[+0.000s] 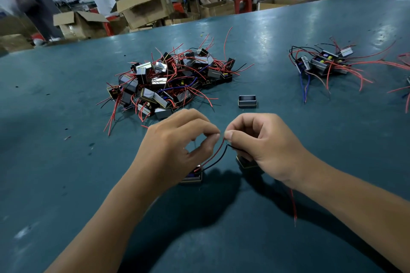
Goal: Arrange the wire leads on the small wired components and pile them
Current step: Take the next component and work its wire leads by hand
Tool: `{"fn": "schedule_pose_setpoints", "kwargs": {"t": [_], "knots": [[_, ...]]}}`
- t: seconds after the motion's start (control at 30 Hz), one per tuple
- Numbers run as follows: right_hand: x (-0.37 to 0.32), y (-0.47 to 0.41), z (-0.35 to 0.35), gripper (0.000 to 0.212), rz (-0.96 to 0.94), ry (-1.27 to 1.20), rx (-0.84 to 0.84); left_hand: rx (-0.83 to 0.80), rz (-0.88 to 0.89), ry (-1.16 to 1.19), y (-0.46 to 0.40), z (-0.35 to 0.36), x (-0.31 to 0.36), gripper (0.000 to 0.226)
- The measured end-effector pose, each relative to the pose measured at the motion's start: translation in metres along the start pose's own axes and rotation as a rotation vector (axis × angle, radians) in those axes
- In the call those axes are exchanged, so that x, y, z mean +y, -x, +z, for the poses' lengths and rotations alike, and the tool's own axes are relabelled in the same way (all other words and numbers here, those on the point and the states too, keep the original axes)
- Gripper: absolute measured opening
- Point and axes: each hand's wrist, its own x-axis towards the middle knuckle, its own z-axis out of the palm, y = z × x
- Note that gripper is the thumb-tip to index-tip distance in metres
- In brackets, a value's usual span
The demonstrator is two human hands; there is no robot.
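A small wired component [193,175] sits on the teal table [66,162] under my left hand [177,146]. A red lead [216,152] and a black lead [218,158] rise from it. My left hand pinches the red lead's tip between thumb and forefinger, and my right hand [259,146] pinches it right beside, fingertips nearly touching. A second component [245,163] lies partly hidden under my right hand, and a red wire [294,208] trails out below the wrist. A big tangled heap of components [168,82] lies beyond my hands. A smaller pile [324,62] sits at the far right.
One lone component without visible wires [247,101] stands between the heap and my hands. More red leads [407,95] poke in at the right edge. Beyond the table's far edge are open cardboard boxes [144,6], red stools and several people at benches.
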Motion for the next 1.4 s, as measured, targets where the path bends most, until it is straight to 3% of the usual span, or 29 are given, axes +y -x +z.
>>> {"fn": "schedule_pose_setpoints", "kwargs": {"t": [0.57, 1.17, 1.4], "knots": [[-0.007, 0.003, -0.006, 0.019, 0.015, -0.009, -0.12, -0.072, 0.099, 0.005, -0.002, -0.006, -0.008, 0.014], [-0.009, 0.005, -0.013, 0.014, 0.03, 0.065, -0.357, -0.178, 0.218, -0.084, -0.006, -0.022, 0.002, 0.02], [-0.006, 0.004, -0.012, 0.019, 0.012, 0.042, -0.361, -0.24, 0.117, -0.002, -0.004, -0.018, 0.001, 0.021]]}}
